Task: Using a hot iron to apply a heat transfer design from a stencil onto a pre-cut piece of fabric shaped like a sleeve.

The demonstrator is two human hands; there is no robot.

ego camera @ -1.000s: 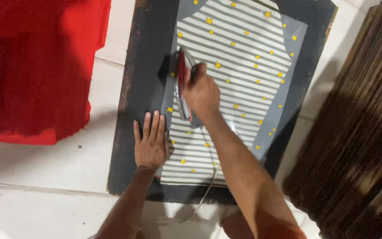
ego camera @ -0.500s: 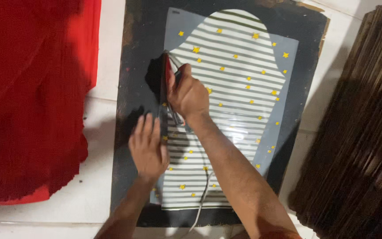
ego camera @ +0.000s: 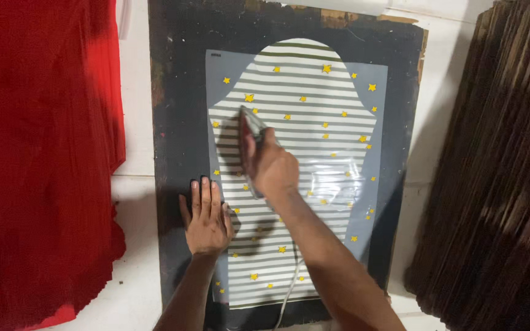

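On the striped starred sheet [ego camera: 302, 141], right hand [ego camera: 269, 167] clenched around an iron [ego camera: 251, 125], left hand [ego camera: 205, 217] flat, fingers together.

Sheet [ego camera: 314, 122] lies on board [ego camera: 179, 92], cloth [ego camera: 38, 153] left, stack [ego camera: 498, 171] right.

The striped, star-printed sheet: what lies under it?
The striped sheet lies on a dark board, whose border shows all around. Anything between them is hidden.

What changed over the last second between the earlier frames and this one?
The right hand slid the iron from the striped sheet's left edge toward its middle. It keeps its grip; the left hand stays flat at the sheet's left edge. The dark board and red cloth lie as before.
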